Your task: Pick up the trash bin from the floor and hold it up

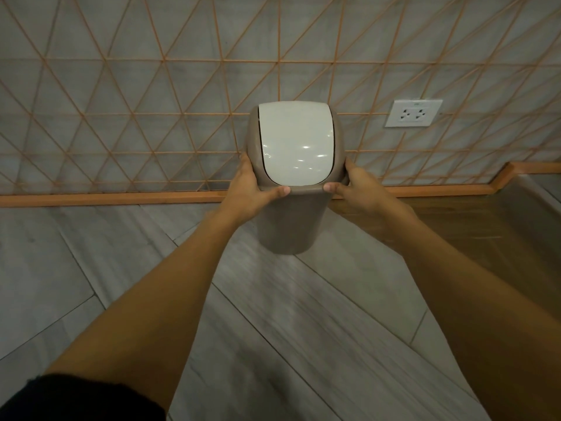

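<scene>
A small taupe trash bin [290, 226] with a white swing lid [296, 144] is in the middle of the view, in front of the wall. My left hand [250, 185] grips the left side of its top rim, thumb across the front edge. My right hand [353, 185] grips the right side the same way. The bin's base appears to hang above the grey floor. Both forearms stretch forward from the bottom of the frame.
A grey wall with an orange line pattern [151, 86] rises behind the bin, with an orange skirting strip [121, 198] at its foot. A white double socket [413, 113] sits on the wall to the right. A wooden floor section [470, 226] lies at right.
</scene>
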A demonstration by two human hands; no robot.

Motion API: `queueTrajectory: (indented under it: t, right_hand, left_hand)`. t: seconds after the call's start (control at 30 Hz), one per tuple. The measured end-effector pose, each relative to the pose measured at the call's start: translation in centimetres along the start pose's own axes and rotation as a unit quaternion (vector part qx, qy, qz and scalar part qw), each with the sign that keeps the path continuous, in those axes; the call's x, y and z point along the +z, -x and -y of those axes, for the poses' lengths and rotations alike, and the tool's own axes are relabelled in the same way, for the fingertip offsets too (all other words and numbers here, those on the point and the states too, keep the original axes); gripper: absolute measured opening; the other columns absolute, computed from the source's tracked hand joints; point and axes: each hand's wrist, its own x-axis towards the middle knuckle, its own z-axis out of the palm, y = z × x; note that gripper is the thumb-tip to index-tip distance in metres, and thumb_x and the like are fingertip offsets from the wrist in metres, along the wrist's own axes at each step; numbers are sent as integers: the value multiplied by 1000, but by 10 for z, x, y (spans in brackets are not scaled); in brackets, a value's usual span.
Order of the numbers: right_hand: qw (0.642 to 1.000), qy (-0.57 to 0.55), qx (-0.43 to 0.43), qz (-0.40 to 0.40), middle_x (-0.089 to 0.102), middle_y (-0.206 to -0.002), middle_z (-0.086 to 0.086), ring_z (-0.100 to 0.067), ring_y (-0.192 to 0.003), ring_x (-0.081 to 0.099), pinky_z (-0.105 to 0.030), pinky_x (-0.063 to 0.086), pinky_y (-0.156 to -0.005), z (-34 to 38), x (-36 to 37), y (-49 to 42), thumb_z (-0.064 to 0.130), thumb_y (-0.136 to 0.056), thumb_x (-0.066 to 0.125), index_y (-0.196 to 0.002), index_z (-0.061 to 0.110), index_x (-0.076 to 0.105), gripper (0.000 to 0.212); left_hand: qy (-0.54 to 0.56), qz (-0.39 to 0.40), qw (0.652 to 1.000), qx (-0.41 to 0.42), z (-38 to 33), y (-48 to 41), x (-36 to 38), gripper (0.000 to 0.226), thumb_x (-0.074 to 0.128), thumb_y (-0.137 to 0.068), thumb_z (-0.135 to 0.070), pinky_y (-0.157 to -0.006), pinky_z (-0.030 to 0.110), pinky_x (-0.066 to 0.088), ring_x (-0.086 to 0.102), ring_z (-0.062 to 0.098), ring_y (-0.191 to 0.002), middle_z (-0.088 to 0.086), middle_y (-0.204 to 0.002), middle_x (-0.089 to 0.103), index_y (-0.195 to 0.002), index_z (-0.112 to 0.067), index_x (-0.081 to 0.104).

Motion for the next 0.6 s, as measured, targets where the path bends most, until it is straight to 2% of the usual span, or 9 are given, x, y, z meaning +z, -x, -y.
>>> queueTrajectory:
  t: [0.07,0.1,0.17,0.23,0.3,0.33,0.4,0.5,0.6]
  right_hand:
    - [1000,6,5,-11,50,-140,-12,-19,-108,47,4,38,-55,-2,1,-4,18,-94,60,-145,11,34,58]
    - [1000,9,10,-17,50,-141,-11,-22,-113,49,1,40,-67,-3,3,-5,20,-95,59,-145,11,34,57]
    - [1000,10,19,-21,49,-143,-11,-28,-125,50,-18,39,-86,-2,6,-8,21,-95,58,-145,10,34,56]
    - [999,4,29,-26,49,-143,-12,-31,-127,49,-25,40,-85,-2,9,-10,21,-95,57,-145,11,33,56]
    - [999,5,34,-32,49,-142,-14,-33,-126,50,-30,43,-87,0,12,-10,21,-95,57,-143,9,33,55]
    - [999,10,36,-36,47,-143,-16,-34,-128,48,-35,44,-95,2,14,-9,21,-95,57,-142,6,33,55]
    - [998,23,47,-40,38,-151,-18,-37,-137,39,-44,35,-112,7,15,-5,21,-96,55,-146,1,25,62]
    - [997,32,66,-39,22,-158,-20,-41,-144,26,-53,26,-117,13,12,1,28,-96,52,-151,3,15,70]
    - [992,91,81,-8,21,-155,-24,-47,-142,24,-56,26,-115,31,-5,21,31,-97,48,-152,10,15,67]
  left_hand:
    - [-5,4,1000,-13,0,-4,0,130,75,-54,-70,-117,47,34,34,26,-144,6,-158,32,-153,-16,12]
    - [-6,7,1000,-18,0,-6,0,129,76,-56,-67,-117,47,33,32,26,-144,6,-158,31,-154,-15,10]
    - [-10,13,999,-30,0,-8,0,131,77,-56,-65,-118,47,31,29,27,-146,8,-159,27,-154,-14,7]
    - [-10,11,999,-44,-1,-10,2,136,74,-53,-69,-119,49,29,24,29,-148,10,-162,21,-154,-12,3]
    - [-13,2,999,-53,-7,-7,6,130,75,-65,-61,-121,50,23,15,31,-150,14,-164,10,-154,-8,-5]
    - [-16,-1,998,-56,-11,-4,8,124,74,-75,-51,-123,49,17,8,31,-152,16,-165,1,-154,-6,-11]
    - [-45,-3,996,-71,-16,2,13,113,66,-89,-39,-124,47,7,-5,31,-152,16,-163,-17,-151,-3,-22]
    - [-93,13,992,-84,-18,7,9,109,59,-92,-42,-121,58,9,-9,34,-151,17,-161,-24,-149,-4,-26]
    - [-136,41,985,-101,-39,24,-9,105,57,-93,-45,-119,62,11,-6,36,-151,18,-162,-18,-150,-6,-23]
